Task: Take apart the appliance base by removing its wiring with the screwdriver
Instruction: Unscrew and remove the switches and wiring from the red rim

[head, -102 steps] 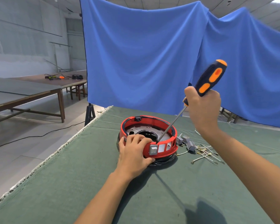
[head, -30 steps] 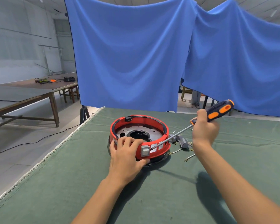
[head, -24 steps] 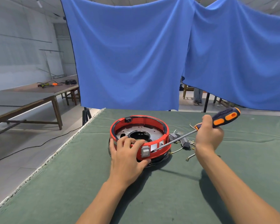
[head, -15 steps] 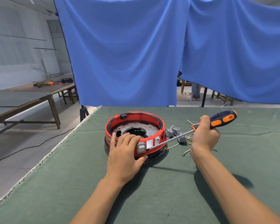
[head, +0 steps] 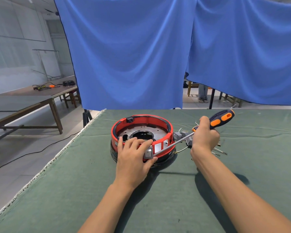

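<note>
Red appliance base (head: 165, 149) holds metal plate (head: 155, 131); screwdriver (head: 222, 118) tip at side.

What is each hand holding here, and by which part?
The right hand grips the screwdriver by the lower end of its handle. The left hand grips the appliance base at its near red rim, fingers over the top.
</note>
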Action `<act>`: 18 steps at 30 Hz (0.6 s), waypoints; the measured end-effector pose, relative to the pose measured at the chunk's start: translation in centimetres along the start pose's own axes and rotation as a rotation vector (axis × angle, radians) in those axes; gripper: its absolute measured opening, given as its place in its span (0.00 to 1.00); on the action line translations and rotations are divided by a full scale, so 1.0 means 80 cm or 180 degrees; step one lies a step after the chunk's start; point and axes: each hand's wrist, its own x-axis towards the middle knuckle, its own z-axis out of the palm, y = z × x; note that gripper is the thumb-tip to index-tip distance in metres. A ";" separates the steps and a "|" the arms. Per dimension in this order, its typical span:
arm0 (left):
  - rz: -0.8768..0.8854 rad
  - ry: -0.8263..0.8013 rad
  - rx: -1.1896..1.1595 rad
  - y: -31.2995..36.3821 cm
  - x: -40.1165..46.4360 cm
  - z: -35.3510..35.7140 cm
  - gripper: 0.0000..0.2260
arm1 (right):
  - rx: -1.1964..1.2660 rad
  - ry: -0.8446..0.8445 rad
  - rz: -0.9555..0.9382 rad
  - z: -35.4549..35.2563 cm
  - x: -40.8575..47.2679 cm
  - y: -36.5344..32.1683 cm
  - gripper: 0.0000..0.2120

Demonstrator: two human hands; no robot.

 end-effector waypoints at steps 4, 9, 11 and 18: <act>0.0045 -0.0009 0.0013 -0.001 0.000 -0.002 0.22 | -0.0108 -0.0025 -0.0295 -0.003 0.002 -0.008 0.13; 0.0081 0.0098 -0.0337 -0.003 -0.003 -0.004 0.18 | -0.0123 0.0193 -0.0098 -0.024 0.014 0.000 0.13; 0.0054 0.0190 -0.0537 0.001 -0.003 -0.004 0.15 | -0.0128 0.0128 0.0078 -0.031 0.018 0.004 0.13; 0.0098 0.0557 -0.0822 0.022 -0.003 -0.007 0.13 | -0.0127 -0.1016 0.0334 -0.031 0.015 -0.022 0.13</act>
